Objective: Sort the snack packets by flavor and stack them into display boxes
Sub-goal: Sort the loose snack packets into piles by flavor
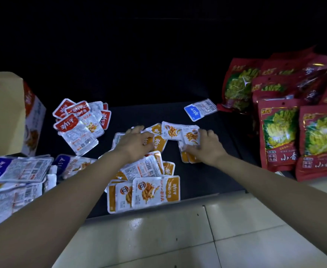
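- Bare forearms reach in from the lower corners of the frame, over pale floor tiles (158, 238), and meet above a dark mat (213, 180).
- At the left edge, a heap of blue-ended packets (13, 171) spills beside the left forearm. Above it stands a cardboard display box (4, 113), its brown flap raised.
- Upper left of centre, a pile of red-ended packets (77, 120) lies well apart from both hands.
- One light blue packet (199, 111) lies alone on the mat, up and to the right of the hands.
- Large red bags (280, 132) printed with green-yellow contents crowd the right side, overlapping one another and lying just beside the right wrist.
- Orange packets (155, 192) are scattered over the middle of the mat, from the near edge up to the fingertips. Some lie under the left wrist, overlapping.
- Left hand (133, 143) is palm down with fingers and thumb curled onto the orange packets beneath it, pinching them.
- Right hand (205, 146) grips a small orange stack (189, 140), with the thumb low and the fingers over the top edge.
- That stack's long axis runs up and down the frame, its printed face toward the camera.
- The two nearest orange packets lie flat and face up. The front one's long axis runs across the frame, its orange end at the right.
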